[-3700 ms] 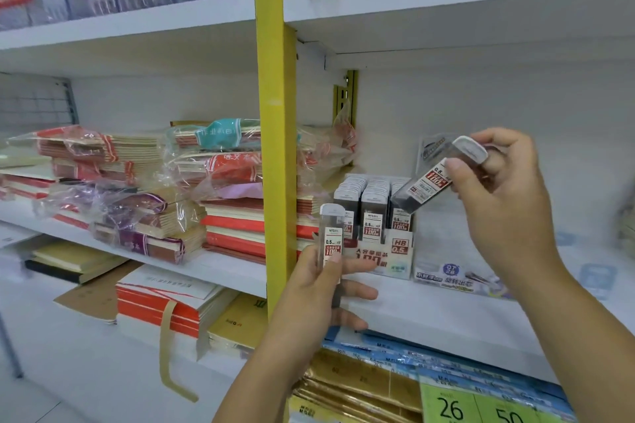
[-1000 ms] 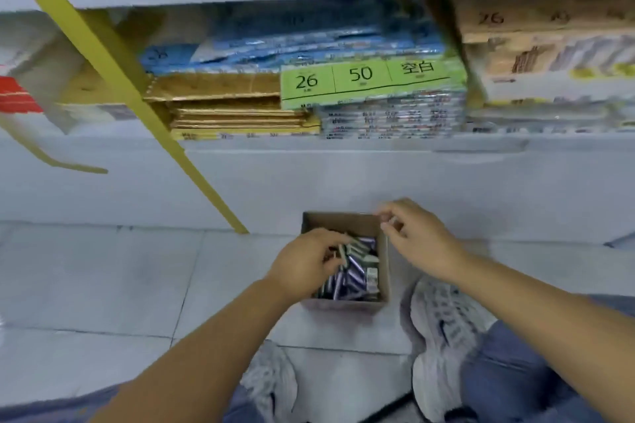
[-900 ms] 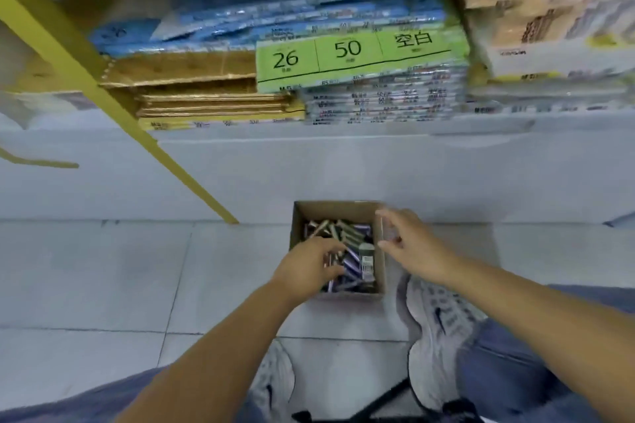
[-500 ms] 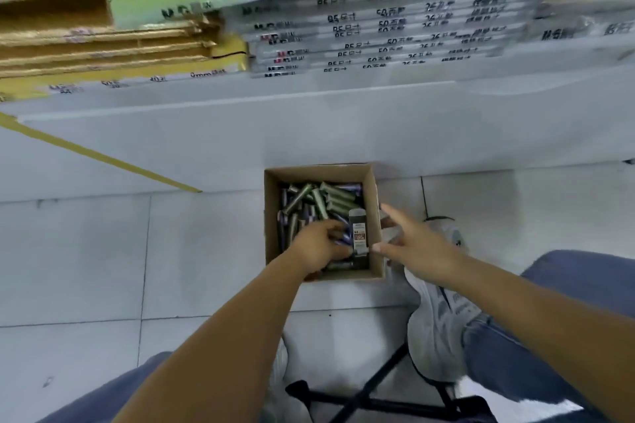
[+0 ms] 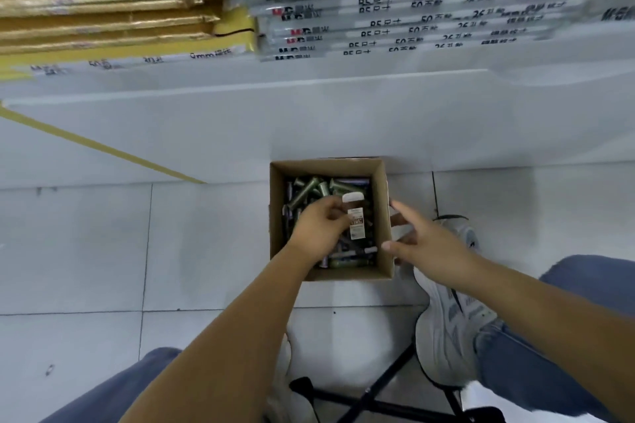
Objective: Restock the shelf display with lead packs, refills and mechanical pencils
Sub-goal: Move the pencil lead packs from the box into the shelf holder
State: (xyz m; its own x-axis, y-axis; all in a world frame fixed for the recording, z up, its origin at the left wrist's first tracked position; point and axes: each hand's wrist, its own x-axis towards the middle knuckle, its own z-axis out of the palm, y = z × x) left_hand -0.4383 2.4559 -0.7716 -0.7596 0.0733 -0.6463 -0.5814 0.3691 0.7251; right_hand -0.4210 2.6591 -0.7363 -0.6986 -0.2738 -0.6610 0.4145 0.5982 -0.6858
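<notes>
Item: one lead pack (image 5: pixel 355 218), newly lifted from stock.
Half a second ago your left hand (image 5: pixel 318 230) dug among the loose packs (image 5: pixel 309 189). Now it pinches one white-capped pack upright just above the cardboard box (image 5: pixel 383 213) on the floor. Your right hand (image 5: pixel 426 247) is released, fingers spread beside the box's right wall. Picking looks done; shelving likely follows.

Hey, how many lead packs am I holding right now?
1. The left hand holds one white-capped lead pack over the cardboard box. The right hand, open beside the box's right wall, holds none. The left palm may hide others.
</notes>
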